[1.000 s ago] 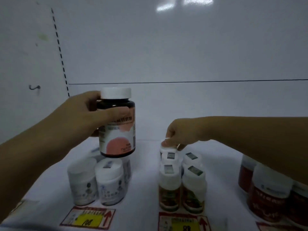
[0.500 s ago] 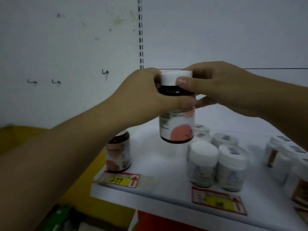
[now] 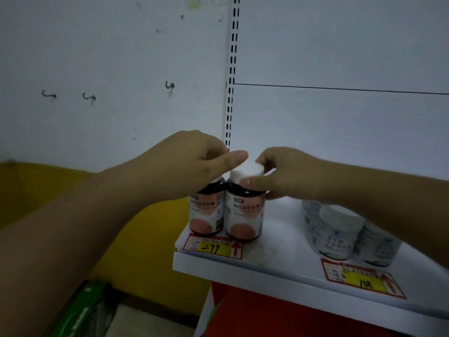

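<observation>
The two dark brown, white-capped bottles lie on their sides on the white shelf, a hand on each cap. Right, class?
No: in the head view the dark brown bottles stand upright on the white shelf, left hand and right hand each on a cap.

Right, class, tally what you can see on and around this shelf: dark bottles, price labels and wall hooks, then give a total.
Dark brown glass bottles with white caps: 2
Red-and-yellow paper price labels on the white shelf: 2
Small dark metal wall hooks: 3
Total: 7

Right hand pinches the right bottle by its cap on the shelf; left hand covers the left bottle.
</observation>
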`<state>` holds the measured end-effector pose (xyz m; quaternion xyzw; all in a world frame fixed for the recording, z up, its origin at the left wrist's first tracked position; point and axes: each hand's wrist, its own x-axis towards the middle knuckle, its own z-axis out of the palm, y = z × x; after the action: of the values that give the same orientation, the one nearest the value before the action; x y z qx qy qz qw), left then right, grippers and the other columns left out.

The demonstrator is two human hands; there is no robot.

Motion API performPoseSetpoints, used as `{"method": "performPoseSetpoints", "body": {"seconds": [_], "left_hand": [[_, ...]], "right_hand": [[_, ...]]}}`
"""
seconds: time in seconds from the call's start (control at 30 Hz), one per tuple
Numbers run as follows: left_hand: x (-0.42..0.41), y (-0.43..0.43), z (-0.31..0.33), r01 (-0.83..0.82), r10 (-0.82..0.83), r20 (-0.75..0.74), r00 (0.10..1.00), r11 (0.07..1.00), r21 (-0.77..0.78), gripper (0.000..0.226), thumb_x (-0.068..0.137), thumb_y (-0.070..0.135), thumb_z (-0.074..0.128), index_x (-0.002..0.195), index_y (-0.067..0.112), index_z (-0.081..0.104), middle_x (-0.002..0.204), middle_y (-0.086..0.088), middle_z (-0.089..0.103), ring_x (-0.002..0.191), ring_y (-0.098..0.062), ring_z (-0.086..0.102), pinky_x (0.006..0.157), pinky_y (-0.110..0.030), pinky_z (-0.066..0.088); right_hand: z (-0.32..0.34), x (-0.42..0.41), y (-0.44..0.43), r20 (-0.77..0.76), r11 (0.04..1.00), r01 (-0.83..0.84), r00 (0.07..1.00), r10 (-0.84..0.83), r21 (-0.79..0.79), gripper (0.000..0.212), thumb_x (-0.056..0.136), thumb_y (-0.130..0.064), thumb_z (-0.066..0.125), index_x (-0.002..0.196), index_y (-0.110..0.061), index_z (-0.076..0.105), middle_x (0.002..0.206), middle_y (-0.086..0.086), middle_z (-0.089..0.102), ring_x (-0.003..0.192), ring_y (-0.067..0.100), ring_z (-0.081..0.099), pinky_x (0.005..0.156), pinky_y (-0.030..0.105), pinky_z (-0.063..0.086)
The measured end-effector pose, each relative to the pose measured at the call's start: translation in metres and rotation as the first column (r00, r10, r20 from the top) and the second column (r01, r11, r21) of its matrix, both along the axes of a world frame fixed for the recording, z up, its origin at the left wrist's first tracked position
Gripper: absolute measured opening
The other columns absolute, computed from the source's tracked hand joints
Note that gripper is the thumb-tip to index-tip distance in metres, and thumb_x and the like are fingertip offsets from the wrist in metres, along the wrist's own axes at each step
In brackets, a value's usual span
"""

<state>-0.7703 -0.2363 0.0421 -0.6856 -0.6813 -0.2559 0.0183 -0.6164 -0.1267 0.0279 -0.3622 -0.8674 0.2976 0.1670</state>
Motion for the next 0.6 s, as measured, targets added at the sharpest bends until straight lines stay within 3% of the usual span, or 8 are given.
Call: {"method": "performPoseSetpoints", "body": {"seconds": [0.07,0.2,0.3,0.37,0.4,0.5,0.6], "left_hand": [[-0.005,0.003,0.001,-0.006,0.006,-0.003,1.0,1.0,0.02,0.079,0.068,0.075,0.023,0.089,0.015,0.07,0.094,-0.008,0.072,0.09,-0.023,0.066,0.082,-0.048,0.052],[-0.003,0.011,0.0,-0.042,0.043,-0.038,0.998,0.999,0.018,0.068,0.08,0.069,0.033,0.084,0.012,0.07,0.082,-0.009,0.071,0.078,-0.023,0.065,0.073,-0.042,0.052],[0.002,0.01,0.005,-0.066,0.065,-0.07,0.995,0.998,-0.009,0.058,0.081,0.064,0.039,0.08,0.015,0.07,0.075,-0.007,0.069,0.07,-0.021,0.063,0.066,-0.037,0.049],[0.01,0.008,0.015,-0.086,0.082,-0.089,0.993,0.996,-0.035,0.058,0.079,0.067,0.037,0.087,0.02,0.07,0.088,-0.002,0.072,0.08,-0.019,0.064,0.074,-0.038,0.05],[0.017,0.009,0.021,-0.092,0.089,-0.094,0.992,0.995,-0.031,0.054,0.081,0.065,0.039,0.095,0.022,0.068,0.101,0.001,0.071,0.089,-0.017,0.063,0.08,-0.035,0.05],[0.055,0.027,0.04,-0.06,0.054,-0.14,0.989,0.998,-0.032,0.051,0.087,0.059,0.038,0.127,0.029,0.052,0.136,0.006,0.052,0.11,-0.014,0.051,0.093,-0.029,0.037],[0.118,0.064,0.049,-0.005,-0.039,-0.266,0.963,0.987,-0.161,0.065,0.087,0.064,0.031,0.141,0.027,0.037,0.153,0.003,0.033,0.142,-0.015,0.027,0.111,-0.035,0.025]], "right_hand": [[-0.009,-0.002,-0.001,0.053,0.997,0.016,0.998,-0.02,0.081,0.04,0.078,-0.047,0.068,0.101,-0.017,0.055,0.104,0.0,0.063,0.092,0.017,0.064,0.084,0.039,0.056],[-0.013,-0.001,-0.002,0.151,0.973,-0.01,0.988,-0.025,0.229,0.04,0.083,-0.054,0.057,0.103,-0.02,0.049,0.103,-0.002,0.06,0.085,0.011,0.055,0.067,0.024,0.045],[-0.011,0.003,-0.001,0.191,0.967,-0.055,0.982,0.007,0.247,0.06,0.088,-0.059,0.043,0.128,-0.014,0.045,0.125,0.006,0.058,0.105,0.021,0.055,0.081,0.029,0.043],[-0.005,0.017,-0.003,0.211,0.96,-0.074,0.977,0.016,0.272,0.072,0.09,-0.063,0.03,0.145,-0.015,0.028,0.143,0.01,0.046,0.125,0.026,0.047,0.098,0.034,0.038],[-0.001,0.03,-0.002,0.244,0.929,-0.085,0.97,-0.006,0.359,0.073,0.091,-0.063,0.026,0.148,-0.018,0.022,0.149,0.009,0.039,0.132,0.027,0.041,0.104,0.037,0.035],[0.013,0.081,0.005,0.356,0.75,-0.125,0.921,-0.155,0.65,0.068,0.094,-0.058,0.025,0.148,-0.018,0.021,0.153,0.009,0.03,0.142,0.026,0.025,0.115,0.042,0.023],[0.022,0.145,0.009,0.424,0.71,-0.107,0.859,-0.286,0.696,0.067,0.096,-0.054,0.025,0.148,-0.013,0.021,0.157,0.01,0.023,0.147,0.025,0.011,0.118,0.044,0.012]]}}
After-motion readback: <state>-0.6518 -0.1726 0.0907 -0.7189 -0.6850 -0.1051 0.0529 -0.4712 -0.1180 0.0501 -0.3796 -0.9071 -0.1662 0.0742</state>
